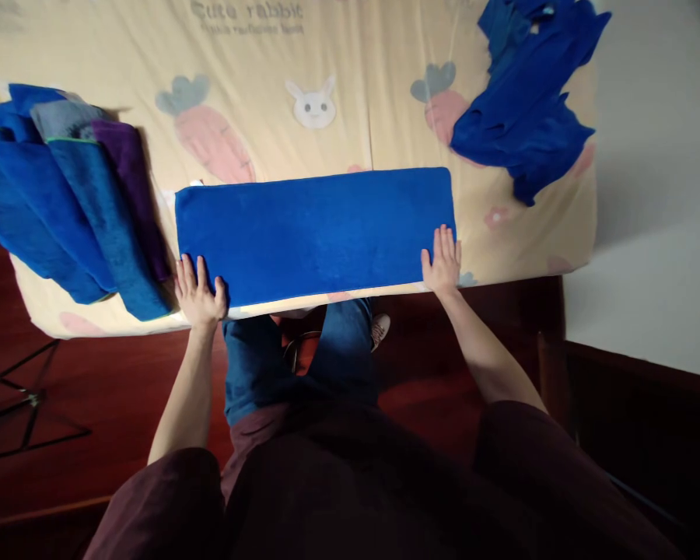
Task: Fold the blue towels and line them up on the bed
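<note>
A blue towel [315,229] lies folded into a long flat strip near the front edge of a table covered with a cream cloth [338,62] printed with carrots and a rabbit. My left hand [198,294] rests flat on the strip's near left corner, fingers spread. At the near right corner my right hand [442,260] lies flat, fingers together on the towel's edge. Neither hand grips anything.
Several folded towels [73,194] in blue, grey and purple lie overlapped at the table's left end, hanging over the edge. A crumpled heap of blue cloths [528,101] sits at the far right. Dark red floor lies below, with a black stand's legs [17,404] at left.
</note>
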### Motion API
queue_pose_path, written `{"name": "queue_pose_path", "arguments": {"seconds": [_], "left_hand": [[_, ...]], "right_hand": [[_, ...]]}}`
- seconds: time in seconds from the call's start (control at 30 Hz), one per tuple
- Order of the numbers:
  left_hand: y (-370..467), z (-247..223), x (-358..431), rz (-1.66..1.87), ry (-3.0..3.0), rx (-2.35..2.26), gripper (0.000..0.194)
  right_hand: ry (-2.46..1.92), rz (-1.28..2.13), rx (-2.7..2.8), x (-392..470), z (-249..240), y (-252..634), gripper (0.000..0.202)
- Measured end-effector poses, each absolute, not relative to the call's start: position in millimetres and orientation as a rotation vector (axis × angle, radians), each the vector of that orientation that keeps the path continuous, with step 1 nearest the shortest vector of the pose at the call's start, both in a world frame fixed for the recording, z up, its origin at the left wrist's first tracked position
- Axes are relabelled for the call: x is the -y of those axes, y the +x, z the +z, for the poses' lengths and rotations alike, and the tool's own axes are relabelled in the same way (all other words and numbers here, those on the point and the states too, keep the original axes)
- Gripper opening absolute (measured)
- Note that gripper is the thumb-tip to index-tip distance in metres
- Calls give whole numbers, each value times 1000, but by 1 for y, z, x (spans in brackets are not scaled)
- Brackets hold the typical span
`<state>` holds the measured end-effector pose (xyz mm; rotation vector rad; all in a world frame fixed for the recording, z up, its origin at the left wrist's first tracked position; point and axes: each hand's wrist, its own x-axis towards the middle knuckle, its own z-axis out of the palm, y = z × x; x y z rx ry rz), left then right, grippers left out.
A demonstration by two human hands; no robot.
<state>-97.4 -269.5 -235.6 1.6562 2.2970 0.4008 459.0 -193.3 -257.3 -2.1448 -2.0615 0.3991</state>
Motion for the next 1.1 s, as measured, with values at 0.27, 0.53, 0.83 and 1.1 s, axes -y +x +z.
{"name": "queue_pose_path", "arguments": {"seconds": [0.27, 0.53, 0.83, 1.1], "left_hand": [[-91, -234, 266, 418, 1576, -2286, 81], [-104, -218, 234, 522, 1719, -2122, 88], [-139, -254, 100, 428, 1838, -2139, 107], [-130, -249, 107, 363, 1883, -2190, 91]], "right_hand": [[-2214, 255, 2024, 196, -265, 461, 72], [-2205, 292, 2094, 153, -239, 437, 67], [-2190, 176, 2220, 23, -282, 472, 74], [-2189, 327, 2186, 25, -272, 471, 71]]}}
